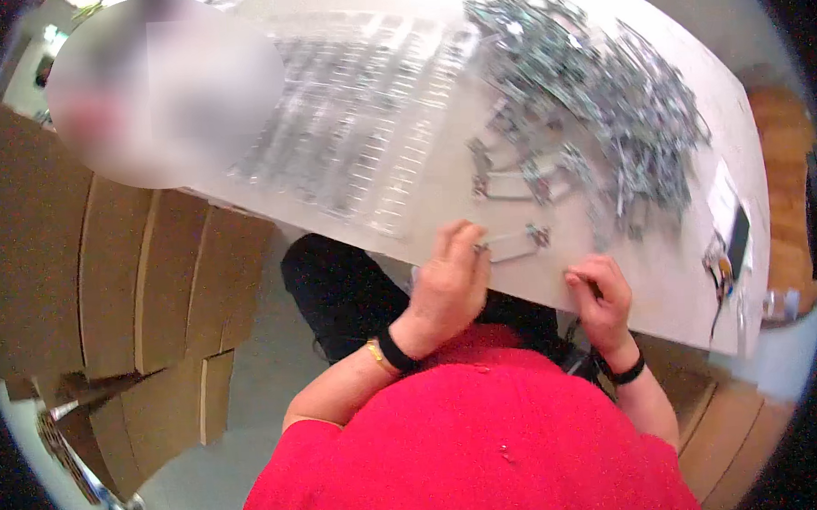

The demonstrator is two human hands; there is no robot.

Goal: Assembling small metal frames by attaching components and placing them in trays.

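Observation:
At the table's near edge, the fingers of my left hand [449,285] are closed on one end of a slim metal bar with small fittings [513,248], which lies toward the right along the white table top. To the right, my right hand [603,298] is curled by the same edge, thumb against the fingers. Whatever it may hold is hidden. Just beyond the bar, a few similar metal pieces [511,188] lie apart from the large heap of grey metal pieces [594,88] at the back right.
Rows of small parts in clear plastic packaging [355,119] cover the left part of the table [459,160]. Cardboard boxes [114,270] stand on the left. At the right edge are a dark flat object [738,238] and a small tool-like item [722,271].

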